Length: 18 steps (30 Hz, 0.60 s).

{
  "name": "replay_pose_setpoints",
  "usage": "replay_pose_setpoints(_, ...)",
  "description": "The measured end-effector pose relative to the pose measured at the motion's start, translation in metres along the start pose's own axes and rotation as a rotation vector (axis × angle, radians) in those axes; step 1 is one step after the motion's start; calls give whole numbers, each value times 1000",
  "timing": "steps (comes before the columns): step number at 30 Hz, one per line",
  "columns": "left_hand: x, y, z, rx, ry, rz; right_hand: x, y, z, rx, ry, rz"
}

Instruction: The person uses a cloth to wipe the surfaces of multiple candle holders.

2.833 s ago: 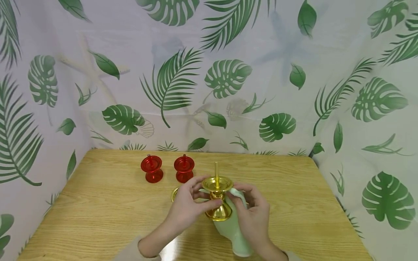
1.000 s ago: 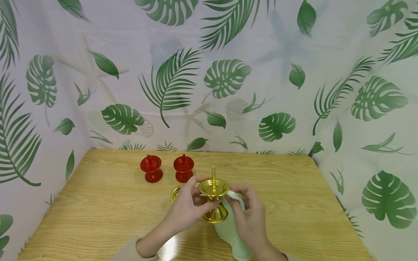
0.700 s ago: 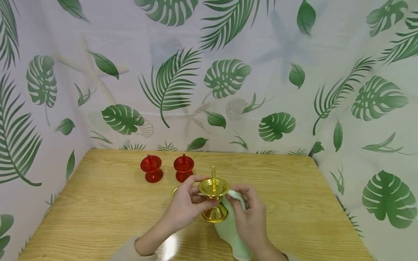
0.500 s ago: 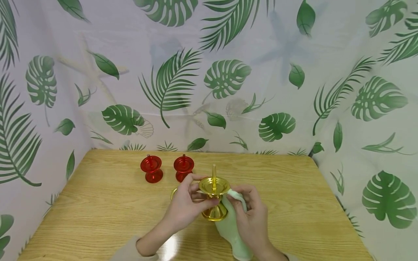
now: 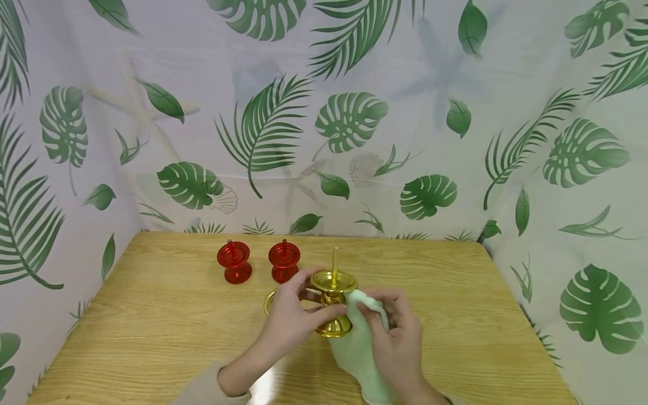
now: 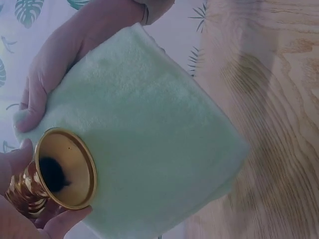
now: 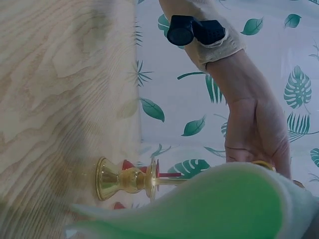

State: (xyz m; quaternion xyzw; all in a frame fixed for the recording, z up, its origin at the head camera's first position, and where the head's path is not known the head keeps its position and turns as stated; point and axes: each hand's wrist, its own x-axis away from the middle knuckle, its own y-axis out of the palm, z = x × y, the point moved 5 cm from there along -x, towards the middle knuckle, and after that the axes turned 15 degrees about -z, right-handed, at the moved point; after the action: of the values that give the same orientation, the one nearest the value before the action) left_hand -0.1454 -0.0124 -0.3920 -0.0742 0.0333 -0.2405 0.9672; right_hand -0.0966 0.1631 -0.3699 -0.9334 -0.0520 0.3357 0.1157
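A gold candle holder (image 5: 335, 301) with a thin upright spike is gripped around its waist by my left hand (image 5: 296, 315), above the table. In the left wrist view the hollow underside of the candle holder (image 6: 67, 168) faces the camera. My right hand (image 5: 400, 337) pinches the upper edge of a pale green cloth (image 5: 356, 354), which hangs down beside and behind the holder. In the left wrist view the fuzzy cloth (image 6: 144, 134) spreads wide behind the holder's base. The right wrist view shows the curved cloth (image 7: 224, 204) hiding most of the left hand.
Two red candle holders (image 5: 235, 262) (image 5: 284, 261) stand at the back left of the wooden table (image 5: 167, 315). A second gold candle holder (image 7: 124, 180) stands on the table, largely hidden behind my left hand in the head view. A leaf-patterned curtain surrounds the table.
The gold holder has shifted slightly up and to the right over the last half second. My right hand has moved slightly right with the cloth, still pinching it. The red holders stay put.
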Motion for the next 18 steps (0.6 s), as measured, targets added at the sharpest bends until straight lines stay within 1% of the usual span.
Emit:
replay_pose_setpoints(2, 2, 2, 2, -19, 10, -18, 0, -1, 1, 9, 9, -1)
replay_pose_setpoints(4, 3, 4, 3, -11, 17, -30, 0, -1, 2, 20, 16, 0)
replay_pose_setpoints(9, 7, -1, 3, 12, 49, -4, -1, -3, 3, 17, 21, -15)
replay_pose_setpoints(13, 10, -14, -1, -5, 53, 65, -4, -10, 3, 21, 96, -18)
replay_pose_setpoints(18, 16, -39, -8, -30, 50, 157, -12, -26, 11, -10, 233, 8)
